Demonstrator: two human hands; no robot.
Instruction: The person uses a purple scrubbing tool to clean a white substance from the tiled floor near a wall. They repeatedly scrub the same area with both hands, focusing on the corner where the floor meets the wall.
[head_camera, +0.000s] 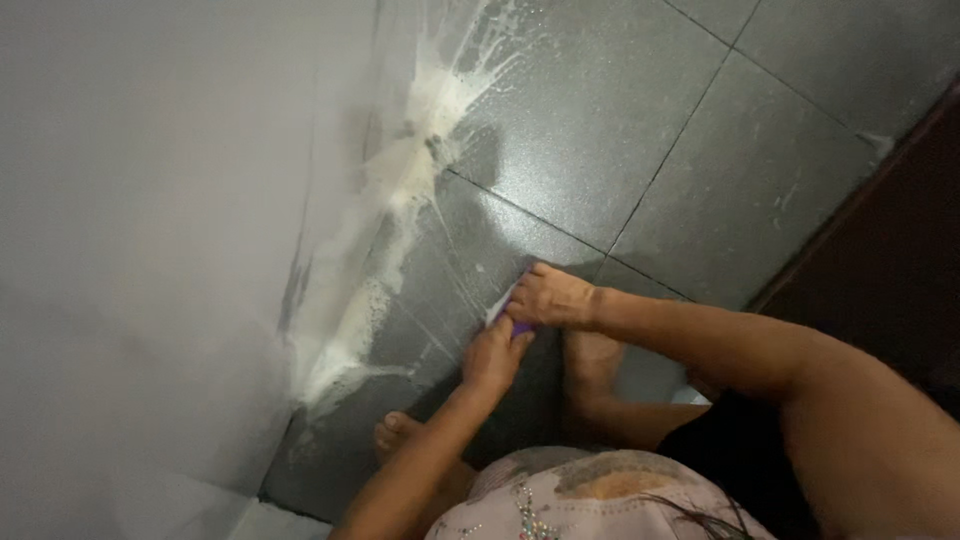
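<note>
right hand (552, 297) closed on purple scrubber (520, 328) | left hand (492, 356) gripping same scrubber | pressed to wet grey floor tile (560, 150) | white foam (400, 180) along wall (150, 250)

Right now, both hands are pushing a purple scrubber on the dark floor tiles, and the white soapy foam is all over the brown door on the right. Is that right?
Not quite. The head view shows the foam lying where the floor tiles meet the grey wall on the left, not on the brown door. The rest holds: the left hand and right hand press a purple scrubber on the tiles.
</note>
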